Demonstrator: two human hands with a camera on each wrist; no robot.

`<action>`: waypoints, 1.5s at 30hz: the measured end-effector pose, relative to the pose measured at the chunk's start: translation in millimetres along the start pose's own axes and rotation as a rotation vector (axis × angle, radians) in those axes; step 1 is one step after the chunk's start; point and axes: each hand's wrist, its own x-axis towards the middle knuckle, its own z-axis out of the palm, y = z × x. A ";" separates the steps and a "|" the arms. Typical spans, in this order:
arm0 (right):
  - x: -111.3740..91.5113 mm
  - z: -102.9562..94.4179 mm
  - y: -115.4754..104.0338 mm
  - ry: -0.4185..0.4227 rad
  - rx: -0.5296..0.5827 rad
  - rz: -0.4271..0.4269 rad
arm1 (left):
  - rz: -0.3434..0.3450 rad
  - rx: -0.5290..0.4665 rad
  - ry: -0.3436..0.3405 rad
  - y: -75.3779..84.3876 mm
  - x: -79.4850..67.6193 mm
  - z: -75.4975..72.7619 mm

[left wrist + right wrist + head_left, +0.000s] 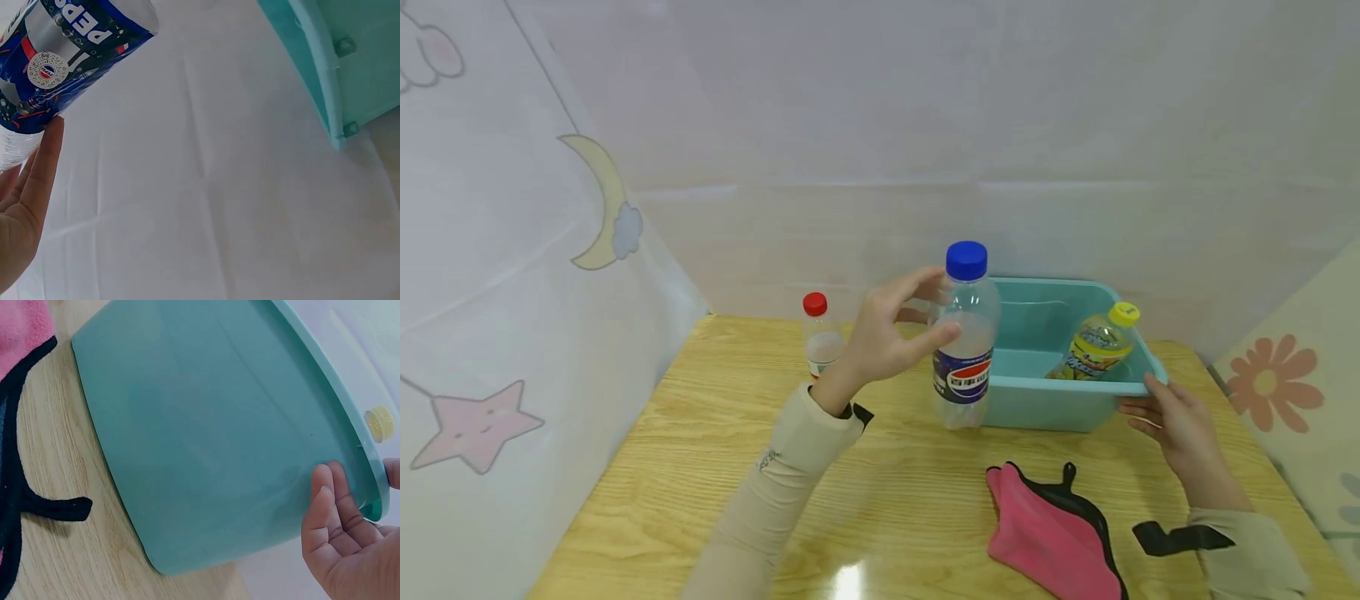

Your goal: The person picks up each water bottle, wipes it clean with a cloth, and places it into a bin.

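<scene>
My left hand [887, 333] grips a clear Pepsi bottle [964, 375] with a blue cap, thumb on the near side and fingers round behind. The bottle is upright and overlaps the left end of a teal plastic bin [1045, 408] in the head view. In the left wrist view the bottle's dark blue label [69, 69] shows above the fingers. My right hand [1176, 425] pinches the bin's near right corner, thumb at the rim and fingers [340, 500] under it along the outer wall. Inside the bin leans a yellow-capped bottle [1097, 346] with a yellow label.
A small red-capped bottle [822, 337] stands left of the bin, partly behind my left forearm. A pink cloth [1048, 533] with black edging and a hanging loop lies in front of the bin on the wooden table [700, 467]. White sheeting [850, 125] rises behind the table.
</scene>
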 end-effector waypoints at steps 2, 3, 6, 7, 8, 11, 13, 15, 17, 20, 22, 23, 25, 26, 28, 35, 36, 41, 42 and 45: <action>-0.7 0.4 -0.3 0.004 -0.002 0.003 | 0.004 0.001 -0.018 2.9 11.3 0.0; -0.6 0.6 -0.6 0.005 -0.006 0.004 | 0.006 0.005 -0.026 4.3 16.6 0.3; -0.6 1.3 -1.2 0.007 -0.015 0.007 | 0.000 0.022 -0.056 8.9 30.6 2.0; -0.5 1.2 -1.4 0.007 -0.017 0.007 | -0.005 0.028 -0.066 10.0 34.5 3.1; -0.5 1.1 -1.4 0.007 -0.017 0.008 | -0.016 0.031 -0.075 11.0 38.2 4.5; -1.0 0.8 -1.5 0.009 -0.018 0.006 | -0.059 0.035 -0.093 12.4 48.4 9.1; -1.4 0.9 -1.6 0.013 -0.015 0.004 | -0.089 0.026 -0.095 11.1 54.4 12.5; -1.8 1.0 -1.4 0.012 -0.015 0.001 | -0.122 0.024 -0.097 9.0 59.7 15.6; -1.8 2.2 -0.8 0.012 -0.018 -0.002 | -0.146 0.019 -0.103 5.7 63.9 18.0; -1.5 2.7 -0.4 0.014 -0.031 -0.004 | -0.190 0.032 -0.124 0.2 70.3 22.8; -1.8 2.2 -0.3 0.017 -0.041 -0.007 | -0.226 0.046 -0.152 -4.3 75.4 27.4; -1.9 1.8 -0.3 0.020 -0.043 -0.007 | -0.244 0.055 -0.167 -6.6 78.0 30.2; -1.9 0.9 -0.7 0.024 -0.045 -0.007 | -0.281 0.069 -0.199 -12.4 83.7 36.9; -2.0 0.5 -0.9 0.027 -0.047 -0.006 | -0.294 0.075 -0.214 -15.8 86.6 40.8; -2.1 -0.1 -1.2 0.038 -0.042 -0.001 | -0.305 0.083 -0.239 -24.0 91.5 49.5; -3.9 1.4 -0.1 0.057 -0.029 -0.001 | -0.353 0.198 -0.350 -53.7 101.4 77.9; -4.0 2.0 0.4 0.055 -0.025 -0.005 | -0.365 0.212 -0.365 -57.2 101.8 81.0; -3.3 4.4 1.4 0.051 -0.028 -0.013 | -0.435 0.214 -0.400 -71.5 103.6 94.8; -3.0 4.8 1.5 0.051 -0.028 -0.014 | -0.442 0.207 -0.404 -74.3 103.7 97.6; -2.8 5.6 2.3 0.048 -0.031 -0.020 | -0.450 0.200 -0.433 -82.0 103.8 106.3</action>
